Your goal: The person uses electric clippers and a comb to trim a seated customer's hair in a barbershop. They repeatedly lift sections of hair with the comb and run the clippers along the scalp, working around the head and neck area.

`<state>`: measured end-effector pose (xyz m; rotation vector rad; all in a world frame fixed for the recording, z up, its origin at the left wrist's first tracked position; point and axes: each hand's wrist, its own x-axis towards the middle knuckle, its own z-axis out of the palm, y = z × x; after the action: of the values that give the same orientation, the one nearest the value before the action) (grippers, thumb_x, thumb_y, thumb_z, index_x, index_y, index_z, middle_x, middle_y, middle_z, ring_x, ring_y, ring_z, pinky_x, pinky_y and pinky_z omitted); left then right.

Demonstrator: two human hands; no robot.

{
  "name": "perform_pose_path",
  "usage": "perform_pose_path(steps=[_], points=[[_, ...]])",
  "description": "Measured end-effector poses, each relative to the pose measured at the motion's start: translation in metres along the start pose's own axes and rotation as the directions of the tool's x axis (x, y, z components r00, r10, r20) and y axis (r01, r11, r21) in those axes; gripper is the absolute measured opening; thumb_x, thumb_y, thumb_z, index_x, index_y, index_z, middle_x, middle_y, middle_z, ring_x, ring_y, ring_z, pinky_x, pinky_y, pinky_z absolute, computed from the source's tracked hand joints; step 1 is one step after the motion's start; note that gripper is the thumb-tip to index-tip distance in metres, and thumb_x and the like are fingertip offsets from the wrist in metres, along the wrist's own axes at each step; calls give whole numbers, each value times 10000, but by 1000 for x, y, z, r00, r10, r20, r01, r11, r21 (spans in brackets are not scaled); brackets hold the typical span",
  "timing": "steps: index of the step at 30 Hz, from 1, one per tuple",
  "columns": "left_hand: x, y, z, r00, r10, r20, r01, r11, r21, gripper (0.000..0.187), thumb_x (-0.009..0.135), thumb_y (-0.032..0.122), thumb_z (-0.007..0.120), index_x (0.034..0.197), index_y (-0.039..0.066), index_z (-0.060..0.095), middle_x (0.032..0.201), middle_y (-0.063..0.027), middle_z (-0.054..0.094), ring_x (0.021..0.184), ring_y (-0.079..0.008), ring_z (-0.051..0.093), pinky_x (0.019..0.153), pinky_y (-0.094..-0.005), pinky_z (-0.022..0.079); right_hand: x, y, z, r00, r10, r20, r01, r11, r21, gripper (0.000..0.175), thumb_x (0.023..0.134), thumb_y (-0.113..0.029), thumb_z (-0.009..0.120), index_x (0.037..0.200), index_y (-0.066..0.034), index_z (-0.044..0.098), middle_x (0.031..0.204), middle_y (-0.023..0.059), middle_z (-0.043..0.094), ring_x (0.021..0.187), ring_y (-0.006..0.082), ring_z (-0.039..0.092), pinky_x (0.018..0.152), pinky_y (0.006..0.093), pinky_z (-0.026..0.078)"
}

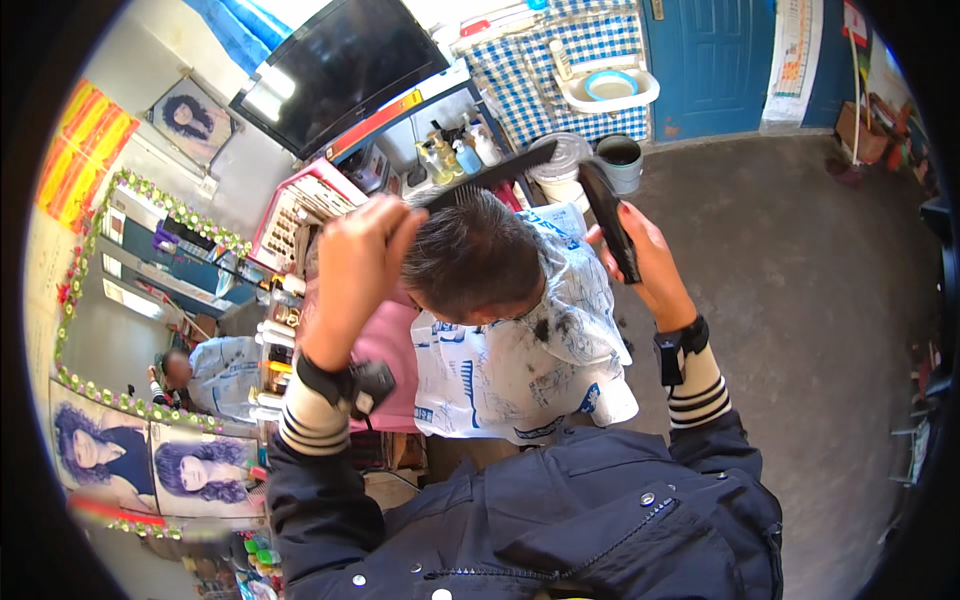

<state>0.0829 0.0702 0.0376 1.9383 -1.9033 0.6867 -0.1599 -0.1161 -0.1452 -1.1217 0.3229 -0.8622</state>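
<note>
In my left hand (367, 262) is a black comb (491, 176), its teeth at the top of a seated person's short dark hair (476, 255). My right hand (649, 262) grips black hair clippers (609, 217), held upright to the right of the head and apart from it. A white cape with blue print (517, 367) covers the person's shoulders and back, and dark hair clippings lie on it. The person's face is turned away from my view.
A pink padded surface (382, 345) and a shelf of bottles (277, 352) are at the left, beside a flower-edged mirror (150, 300). Ahead stand pump bottles (465, 154), a television (341, 71), a white basin (611, 90) and buckets (621, 169).
</note>
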Motion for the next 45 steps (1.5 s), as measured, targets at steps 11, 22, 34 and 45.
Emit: perform_pose_path(steps=[11,22,34,45], points=[[-144,46,76,988,19,156,-25,999,35,76,891,140,631,920,101,572,774,-70,544,694,-267,645,552,-391,494,-114,73,-54,945,315,-92,-273,909,315,491,1089,-413,434,1377,-25,513,933,81,659,551,75,511,469,200,402],[-199,130,129,959,-281,24,278,925,-258,61,966,114,569,1009,84,538,872,-129,592,700,-372,637,553,-460,499,-179,46,-87,923,385,-11,-358,867,345,534,1021,-377,618,1383,-8,483,875,15,591,596,58,478,505,201,387],[-196,276,220,681,-723,-120,692,688,-216,160,929,53,637,1067,61,557,854,-158,606,672,-406,621,566,-468,497,-88,74,-241,723,617,312,-672,733,107,356,981,-182,669,1272,-18,546,793,7,581,574,76,516,509,229,411],[-126,560,237,320,-929,-187,938,338,-74,154,916,84,679,1019,75,566,865,-132,645,704,-349,667,584,-432,527,-10,28,-381,433,746,506,-745,612,-264,266,966,-149,650,1203,-55,573,776,12,566,590,106,533,532,255,440]])
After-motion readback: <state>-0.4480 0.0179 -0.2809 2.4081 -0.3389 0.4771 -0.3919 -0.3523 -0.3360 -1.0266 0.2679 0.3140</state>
